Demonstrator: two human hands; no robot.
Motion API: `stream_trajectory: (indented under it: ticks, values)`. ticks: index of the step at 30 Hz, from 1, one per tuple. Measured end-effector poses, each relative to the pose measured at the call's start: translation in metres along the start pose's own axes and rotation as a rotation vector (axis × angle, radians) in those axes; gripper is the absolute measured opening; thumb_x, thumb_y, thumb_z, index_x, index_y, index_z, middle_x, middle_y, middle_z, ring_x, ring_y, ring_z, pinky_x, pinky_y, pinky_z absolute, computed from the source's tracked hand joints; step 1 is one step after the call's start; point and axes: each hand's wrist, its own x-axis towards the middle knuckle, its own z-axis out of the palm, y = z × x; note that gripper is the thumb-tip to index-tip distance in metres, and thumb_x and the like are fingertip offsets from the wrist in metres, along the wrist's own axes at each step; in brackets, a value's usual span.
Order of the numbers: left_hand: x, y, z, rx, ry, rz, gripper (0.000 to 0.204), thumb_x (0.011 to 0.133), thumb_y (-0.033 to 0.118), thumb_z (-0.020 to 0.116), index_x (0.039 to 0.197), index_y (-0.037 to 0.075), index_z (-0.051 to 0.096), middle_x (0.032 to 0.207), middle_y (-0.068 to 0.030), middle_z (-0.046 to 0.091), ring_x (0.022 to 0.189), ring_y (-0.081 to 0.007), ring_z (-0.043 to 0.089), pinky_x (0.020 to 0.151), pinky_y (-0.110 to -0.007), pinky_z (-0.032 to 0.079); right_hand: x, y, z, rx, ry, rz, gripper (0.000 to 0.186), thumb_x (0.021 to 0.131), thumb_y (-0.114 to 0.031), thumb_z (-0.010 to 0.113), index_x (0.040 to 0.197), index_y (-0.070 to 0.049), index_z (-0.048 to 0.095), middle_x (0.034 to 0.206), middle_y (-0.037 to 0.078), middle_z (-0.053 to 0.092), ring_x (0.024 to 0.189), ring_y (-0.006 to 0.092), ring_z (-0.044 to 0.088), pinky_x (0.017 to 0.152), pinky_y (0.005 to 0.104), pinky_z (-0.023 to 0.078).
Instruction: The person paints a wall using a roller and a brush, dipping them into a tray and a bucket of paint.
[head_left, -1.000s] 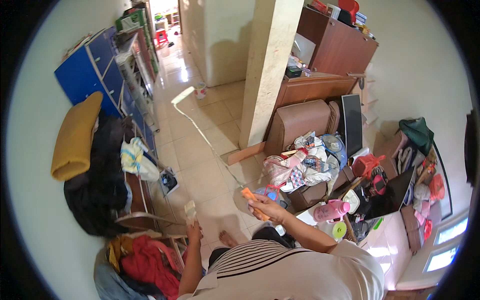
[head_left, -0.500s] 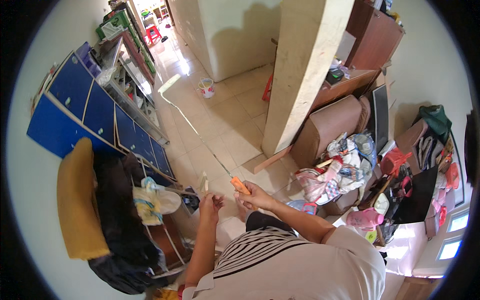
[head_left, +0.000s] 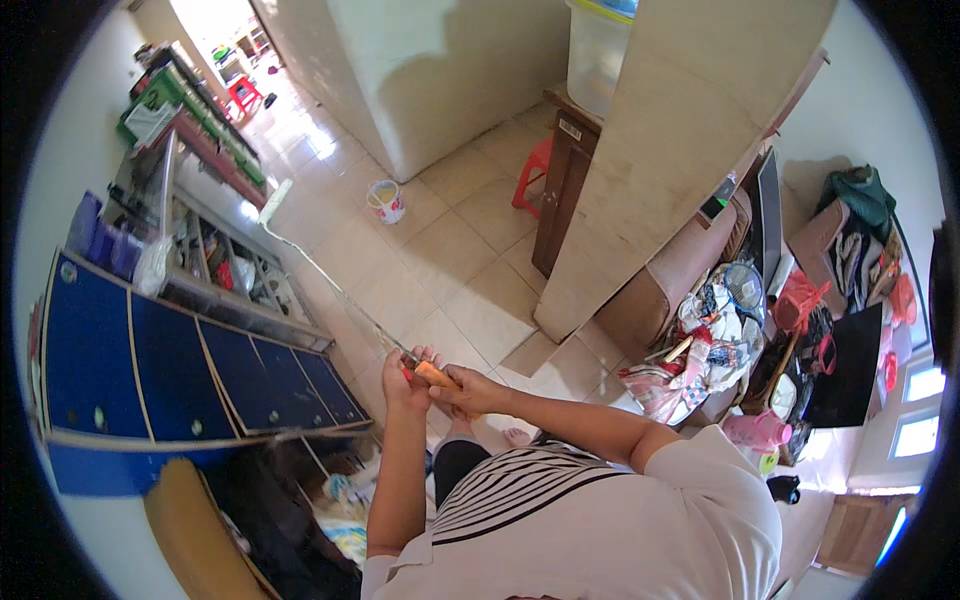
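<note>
My right hand [head_left: 462, 390] grips the orange handle [head_left: 437, 376] of a paint roller, whose long metal pole [head_left: 345, 295] runs up-left to the pale roller head [head_left: 275, 201]. My left hand [head_left: 408, 383] is raised against the upper end of that handle, fingers curled around something partly hidden; a small red-orange bit shows between them. Beyond the roller, a small white bucket [head_left: 386, 214] with coloured print stands on the tiles [head_left: 470, 300].
Blue cabinets [head_left: 180, 370] and a glass display case [head_left: 225, 255] line the left, with a rolled yellow mat [head_left: 195, 530]. A pillar [head_left: 660, 150], red stool [head_left: 526, 170] and brown sofa [head_left: 655, 280] piled with clothes [head_left: 690, 360] stand right.
The view has turned, bringing the blue cabinets nearer the middle. My left hand has risen to meet my right hand at the roller handle. The paintbrush it held earlier is now barely visible.
</note>
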Motion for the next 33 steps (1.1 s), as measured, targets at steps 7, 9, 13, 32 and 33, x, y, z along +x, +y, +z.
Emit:
stream_trajectory:
  ticks: [7, 9, 13, 32, 33]
  values:
    - [0.179, 0.095, 0.029, 0.006, -0.007, -0.065, 0.025, 0.096, 0.03, 0.04, 0.079, 0.011, 0.042, 0.063, -0.0019, 0.045, 0.057, -0.0187, 0.046, 0.056, -0.037, 0.044, 0.171, -0.051, -0.044, -0.138, 0.079, 0.049, 0.049, 0.094, -0.047, 0.056, 0.103, 0.0, 0.046, 0.076, 0.006, 0.058, 0.054, 0.0124, 0.057, 0.048, 0.0279, 0.049]
    - [0.216, 0.13, 0.059, 0.037, 0.082, -0.075, 0.024, 0.094, 0.029, 0.041, 0.075, 0.013, 0.04, 0.059, -0.0003, 0.042, 0.052, -0.017, 0.042, 0.05, -0.034, 0.04, 0.225, -0.055, -0.058, -0.156, 0.113, 0.036, 0.049, 0.094, -0.048, 0.054, 0.104, 0.0, 0.046, 0.077, 0.006, 0.058, 0.056, 0.0125, 0.057, 0.049, 0.0287, 0.049]
    - [0.281, 0.198, 0.091, 0.079, 0.203, -0.05, 0.023, 0.093, 0.029, 0.043, 0.076, 0.014, 0.038, 0.06, -0.0006, 0.041, 0.051, -0.016, 0.041, 0.047, -0.034, 0.039, 0.316, -0.095, -0.064, -0.285, 0.172, 0.033, 0.05, 0.095, -0.049, 0.051, 0.106, -0.001, 0.046, 0.078, 0.007, 0.059, 0.066, 0.0155, 0.058, 0.059, 0.0295, 0.05]
    - [0.641, 0.347, 0.205, 0.352, 0.538, 0.117, 0.024, 0.095, 0.032, 0.046, 0.079, 0.016, 0.042, 0.059, 0.0023, 0.039, 0.048, -0.0125, 0.039, 0.043, -0.029, 0.033, 0.624, -0.022, -0.669, -0.072, 1.181, 0.437, 0.045, 0.087, -0.027, 0.066, 0.118, -0.002, 0.044, 0.097, 0.014, 0.063, 0.067, 0.0217, 0.064, 0.047, 0.0358, 0.053]
    - [0.66, 0.353, 0.216, 0.386, 0.528, 0.115, 0.024, 0.096, 0.033, 0.046, 0.08, 0.016, 0.042, 0.059, 0.0022, 0.039, 0.048, -0.0125, 0.039, 0.042, -0.029, 0.032, 0.628, 0.002, -0.731, -0.236, 1.292, 0.394, 0.041, 0.086, -0.026, 0.065, 0.113, -0.001, 0.047, 0.096, 0.014, 0.061, 0.069, 0.0226, 0.061, 0.054, 0.0377, 0.052]
